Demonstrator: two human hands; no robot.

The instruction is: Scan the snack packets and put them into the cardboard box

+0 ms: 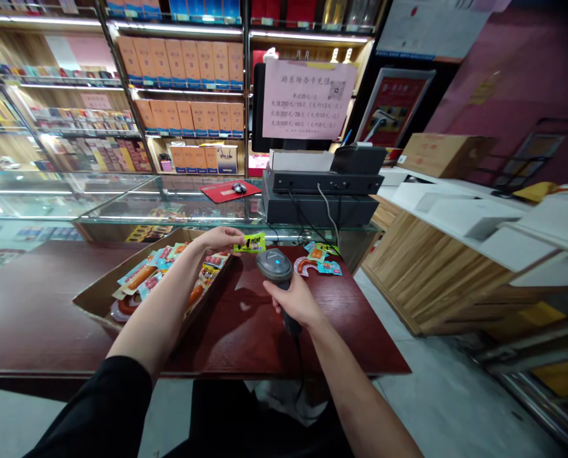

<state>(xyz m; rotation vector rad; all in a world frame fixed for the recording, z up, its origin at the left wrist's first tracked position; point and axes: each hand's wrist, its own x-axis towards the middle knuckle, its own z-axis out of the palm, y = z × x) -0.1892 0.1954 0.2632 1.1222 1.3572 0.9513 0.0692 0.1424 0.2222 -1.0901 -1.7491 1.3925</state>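
Left hand [221, 240]: fingertips pinched on one end of a small yellow-green packet [250, 242], which is held above the worktop [360, 331], just beside the scanner's head and near the right end of the open box.

Right hand [296, 299]: fingers wrapped around the handle of a dark handheld scanner [275, 266]; a small blue light shows on its head, and a cable runs down from the handle.

Open cardboard box [93, 304]: on the worktop, under the left forearm; holds many sausage snacks [143, 275] in clear, blue and yellow wrappers.

Loose packets [318, 259]: a small group on the worktop, to the right of the scanner and apart from it; one curved sausage, blue packets and a yellow-green one.

Behind the worktop: a glass display case [179, 200] bearing a red mat [229, 191] with a computer mouse [239, 187] on it; black equipment [322, 197] with cables; a screen back covered by a pink printed sign [307, 98]; lit shelves [188, 92] of orange boxes.
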